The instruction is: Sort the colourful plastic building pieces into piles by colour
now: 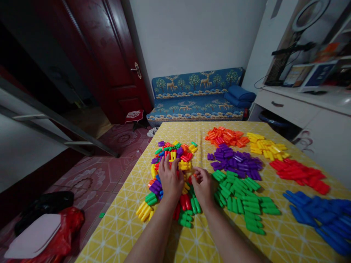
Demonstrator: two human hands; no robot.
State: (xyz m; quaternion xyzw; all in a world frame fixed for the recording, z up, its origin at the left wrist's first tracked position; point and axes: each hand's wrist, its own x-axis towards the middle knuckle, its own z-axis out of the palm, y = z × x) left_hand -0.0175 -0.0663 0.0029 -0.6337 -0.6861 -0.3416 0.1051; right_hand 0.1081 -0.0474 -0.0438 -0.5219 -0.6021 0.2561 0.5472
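Note:
My left hand (171, 180) rests over a pile of mixed-colour plastic building blocks (156, 187), its fingers spread and pointing away from me. Just to its right, my right hand (203, 186) has its thumb and fingers curled together at the pile's right edge. A small orange-red block (193, 176) shows at those fingertips, mostly hidden by them. Yellow blocks (185, 165) lie between the two hands. Closer to me are red blocks (185, 202) and green blocks (186, 219). Part of the pile is hidden under my left hand.
Right of my hands are single-colour heaps: green (238, 190), purple (237, 160), orange (226, 137), yellow (267, 146), red (300, 174) and blue (320, 215). They lie on a yellow patterned tablecloth (115, 233). A blue sofa (192, 104) stands beyond the table.

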